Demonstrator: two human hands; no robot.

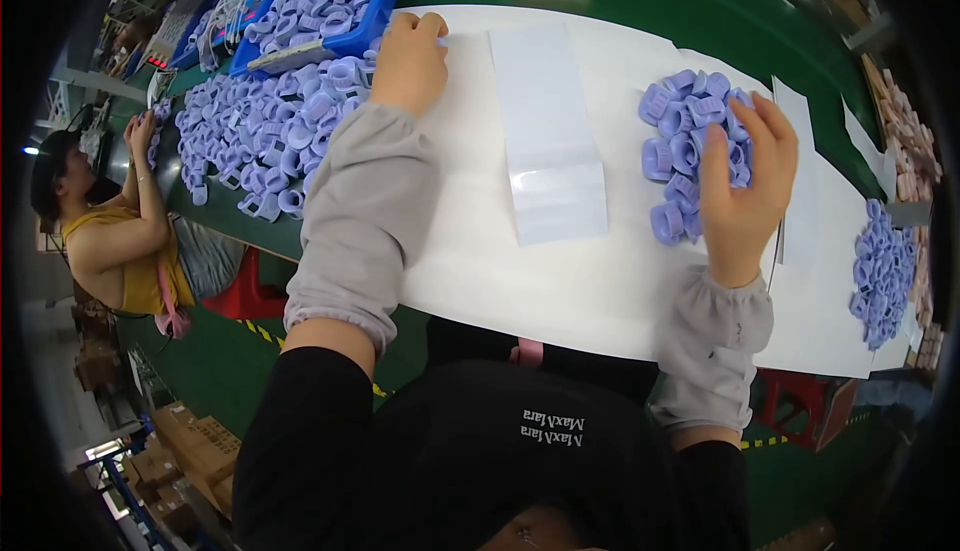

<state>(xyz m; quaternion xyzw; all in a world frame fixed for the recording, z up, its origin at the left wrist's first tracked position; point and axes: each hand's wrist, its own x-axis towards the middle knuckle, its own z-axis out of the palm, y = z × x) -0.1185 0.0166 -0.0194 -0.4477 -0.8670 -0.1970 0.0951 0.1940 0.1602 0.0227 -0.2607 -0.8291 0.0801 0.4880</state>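
Black shirt fabric [430, 451] is nearest. Past it, the right hand [748, 186] spreads its thumb and fingers, not clenched, around the right side of a small cluster of lavender ring-like pieces [682, 156], perhaps to keep them gathered. The left hand [410, 66] curls its fingers beside a larger pile [270, 131]; a lavender bit shows at the tips, but whether gripped I cannot tell. White paper [460, 261] gives room between both sets of fingers, around a pale glossy strip [552, 141]; its far edge runs just beyond the left fingertips.

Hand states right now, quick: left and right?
Left hand: fingers curled beside the big purple pile; whether it grips anything cannot be told.
Right hand: open, fingers spread at the small purple pile.
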